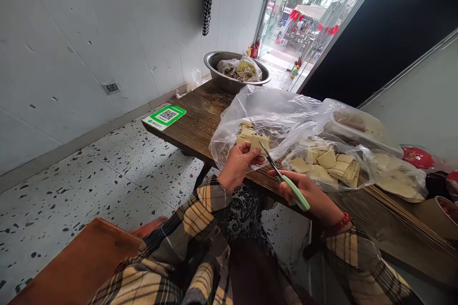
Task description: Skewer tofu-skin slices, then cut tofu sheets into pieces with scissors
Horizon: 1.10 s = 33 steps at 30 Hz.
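Note:
Pinched in my left hand (239,162) is a pale, flat square of tofu skin (258,144), held up over the table's front edge. My right hand (304,191) grips green-handled scissors (294,192), whose dark blades reach to the square's right side. Whether the blades are parted is too fine to tell. Behind my left hand, more pale squares (246,131) lie in a large clear plastic bag (263,105). To the right of it, an open bag holds a heap of cut squares (329,164), near my right hand.
The dark wooden table (200,107) carries a metal basin (211,64) with bagged skewers at its far end and a green QR card (167,115) at the left corner. Thin wooden sticks (404,214) and a paper tub (434,214) lie right. An orange-brown stool (89,257) stands at left.

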### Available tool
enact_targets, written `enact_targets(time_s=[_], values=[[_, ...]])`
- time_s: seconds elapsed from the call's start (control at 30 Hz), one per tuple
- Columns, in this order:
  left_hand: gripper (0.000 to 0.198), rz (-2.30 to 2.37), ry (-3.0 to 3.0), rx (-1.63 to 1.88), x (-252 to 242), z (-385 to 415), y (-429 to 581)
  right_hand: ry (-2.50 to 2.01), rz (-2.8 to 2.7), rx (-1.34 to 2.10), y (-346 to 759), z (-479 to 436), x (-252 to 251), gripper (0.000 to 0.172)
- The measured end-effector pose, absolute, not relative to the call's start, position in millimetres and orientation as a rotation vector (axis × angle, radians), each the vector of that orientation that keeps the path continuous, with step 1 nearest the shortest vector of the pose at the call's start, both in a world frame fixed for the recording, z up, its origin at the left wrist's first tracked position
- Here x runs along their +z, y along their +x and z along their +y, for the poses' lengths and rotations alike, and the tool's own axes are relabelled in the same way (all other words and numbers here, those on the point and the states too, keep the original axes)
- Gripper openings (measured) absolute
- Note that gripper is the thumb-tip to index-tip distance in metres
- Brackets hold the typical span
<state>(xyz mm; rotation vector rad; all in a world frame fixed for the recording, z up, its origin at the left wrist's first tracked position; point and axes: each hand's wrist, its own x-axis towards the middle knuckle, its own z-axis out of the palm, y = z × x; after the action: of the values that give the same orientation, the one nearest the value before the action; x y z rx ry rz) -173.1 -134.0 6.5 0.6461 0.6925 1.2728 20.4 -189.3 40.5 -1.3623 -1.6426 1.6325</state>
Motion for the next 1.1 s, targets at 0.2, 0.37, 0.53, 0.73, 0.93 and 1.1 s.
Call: enact_targets(time_s=[0.2,0.37,0.53,0.73,0.93,1.1], values=[[0.033,0.699,0.672,1.235,10.0,-131.2,-181.6,-1.432,-1.72,1.529,22.3,-185.6,40.1,0.059],[0.032,0.748,0.761,1.251,8.1,-128.7,-186.0,-1.476,-1.81,1.474,21.4,-182.9,42.8,0.061],[0.035,0.767,0.826,1.267,5.7,-127.4,-187.3,-1.438,-2.044,1.221,22.4,-179.5,52.2,0.052],[0.036,0.736,0.881,1.242,8.5,-129.3,-188.8,-1.415,-2.126,1.198,19.8,-167.9,57.2,0.05],[0.035,0.728,0.918,1.224,7.9,-130.3,-189.7,-1.32,-2.055,1.314,12.9,-164.2,55.1,0.047],[0.033,0.722,0.925,1.232,4.5,-128.2,-189.5,-1.388,-2.002,1.345,11.0,-169.6,55.8,0.048]])
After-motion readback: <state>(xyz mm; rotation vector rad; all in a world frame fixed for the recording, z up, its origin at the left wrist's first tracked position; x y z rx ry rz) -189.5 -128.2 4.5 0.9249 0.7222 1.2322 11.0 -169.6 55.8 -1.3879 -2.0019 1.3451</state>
